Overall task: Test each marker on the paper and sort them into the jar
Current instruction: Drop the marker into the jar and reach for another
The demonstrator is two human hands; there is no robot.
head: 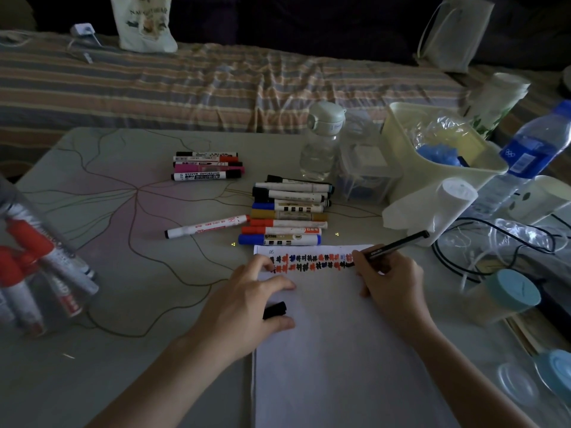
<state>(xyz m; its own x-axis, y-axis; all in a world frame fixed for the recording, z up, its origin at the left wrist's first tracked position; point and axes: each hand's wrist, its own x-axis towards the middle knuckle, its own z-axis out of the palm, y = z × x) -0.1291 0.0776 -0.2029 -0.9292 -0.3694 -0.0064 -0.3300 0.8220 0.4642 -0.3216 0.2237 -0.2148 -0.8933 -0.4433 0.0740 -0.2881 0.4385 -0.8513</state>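
A black marker [392, 247] is gripped by the right hand [386, 273], tip on the paper [333, 350]; its cap [275, 309] is pinched by the left hand [250, 301].

Bedroom: striped bed [216, 84] beside table [123, 168]

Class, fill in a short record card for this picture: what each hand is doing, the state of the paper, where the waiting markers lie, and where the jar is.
right hand: holds black marker, tip on the paper
left hand: fingers steady the paper, holds black cap
paper: two rows of test marks near top edge
waiting markers: row behind the paper
jar: far left, red-capped markers inside
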